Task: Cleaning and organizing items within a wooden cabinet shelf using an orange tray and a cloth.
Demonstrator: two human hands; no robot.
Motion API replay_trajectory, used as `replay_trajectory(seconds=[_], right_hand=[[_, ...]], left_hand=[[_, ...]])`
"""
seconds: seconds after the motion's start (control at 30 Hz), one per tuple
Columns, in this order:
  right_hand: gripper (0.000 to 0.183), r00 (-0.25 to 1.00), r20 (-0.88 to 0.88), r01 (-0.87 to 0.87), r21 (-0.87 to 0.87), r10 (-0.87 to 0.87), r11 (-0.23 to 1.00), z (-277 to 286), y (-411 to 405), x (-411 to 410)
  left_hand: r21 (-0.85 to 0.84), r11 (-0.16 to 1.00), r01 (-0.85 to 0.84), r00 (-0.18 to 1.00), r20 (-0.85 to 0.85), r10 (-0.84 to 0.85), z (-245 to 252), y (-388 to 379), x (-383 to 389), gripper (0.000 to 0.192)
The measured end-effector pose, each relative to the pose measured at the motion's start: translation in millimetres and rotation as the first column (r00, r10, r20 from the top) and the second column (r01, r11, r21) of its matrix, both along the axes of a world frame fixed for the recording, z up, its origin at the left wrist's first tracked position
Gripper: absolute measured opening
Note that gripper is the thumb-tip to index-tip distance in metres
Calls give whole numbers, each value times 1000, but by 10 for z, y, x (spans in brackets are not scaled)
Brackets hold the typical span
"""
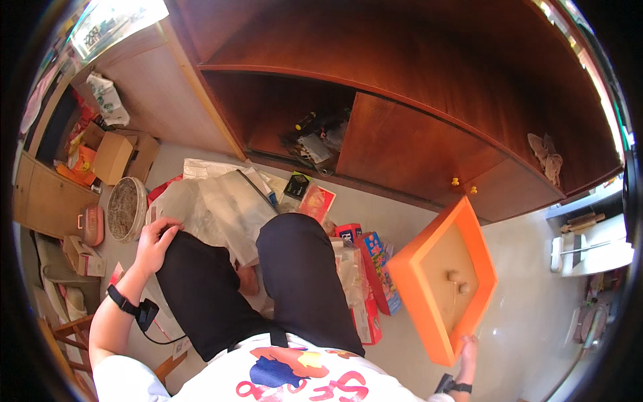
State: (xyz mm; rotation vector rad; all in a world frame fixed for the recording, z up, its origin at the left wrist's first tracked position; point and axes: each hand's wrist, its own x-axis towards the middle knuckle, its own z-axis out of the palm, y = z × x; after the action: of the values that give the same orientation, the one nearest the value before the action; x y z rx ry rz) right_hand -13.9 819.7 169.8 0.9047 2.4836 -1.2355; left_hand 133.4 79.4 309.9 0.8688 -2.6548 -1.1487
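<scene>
My left hand (158, 244) rests on my left knee, its thumb apart from the fingers and nothing held. At the lower right, my right hand (469, 349) grips the near corner of a shallow orange box (427, 306). This box is tilted beside my right leg, with its tan inside facing up. Two small round knob-like pieces (458, 281) show on its bottom; I cannot tell whether they are loose or fixed. Before my knees lie crumpled translucent plastic sheets (221, 201), a black box (297, 185) and a red packet (327, 200).
Ahead stands a brown wooden cabinet (397, 145), its left compartment uncovered, with a yellow-black screwdriver (305, 121) and clutter inside. At left are a round basket (126, 210), cardboard boxes (113, 157) and a pink container (92, 224). Colourful boxes (379, 274) lie by my right leg.
</scene>
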Motion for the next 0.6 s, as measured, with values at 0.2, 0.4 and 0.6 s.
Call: replay_trajectory(seconds=[0.2,0.4,0.6], right_hand=[[19,970,-110,-199,147,216,969,1108,20,61],[29,910,-187,-354,115,370,928,2050,-181,263],[31,691,-35,-721,47,722,691,3145,-983,11]], left_hand=[[21,998,64,998,-29,-63,8,34,-14,26],[-70,972,223,974,-18,-225,250,263,51,34],[243,850,467,884,-158,-440,616,604,221,42]])
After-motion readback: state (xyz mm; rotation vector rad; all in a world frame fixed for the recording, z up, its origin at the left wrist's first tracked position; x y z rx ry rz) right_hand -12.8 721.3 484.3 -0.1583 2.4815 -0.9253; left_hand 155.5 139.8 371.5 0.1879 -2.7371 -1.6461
